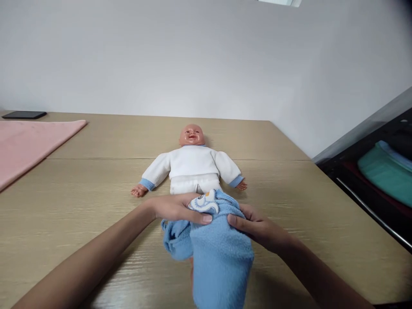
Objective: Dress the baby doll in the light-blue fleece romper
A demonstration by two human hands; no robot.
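Observation:
A baby doll (193, 163) lies face up on the table, arms spread, in a white top with blue cuffs. Over its legs are fuzzy blue pants (222, 257) with a white and orange patch near the bunched upper part. My left hand (180, 208) grips the bunched cloth by the patch, thumb on top. On the opposite side, my right hand (254, 225) pinches the same pants, its thumb pressed on the fabric. One pant leg hangs toward me; the other is crumpled at the left. The doll's legs are mostly hidden by the cloth.
A pink cloth (28, 148) covers the table's left side, with a dark phone-like slab (24, 115) behind it. The wooden table (106, 137) ends near a pale wall. At the right, a dark rack (341, 171) holds a folded green cloth (386, 171).

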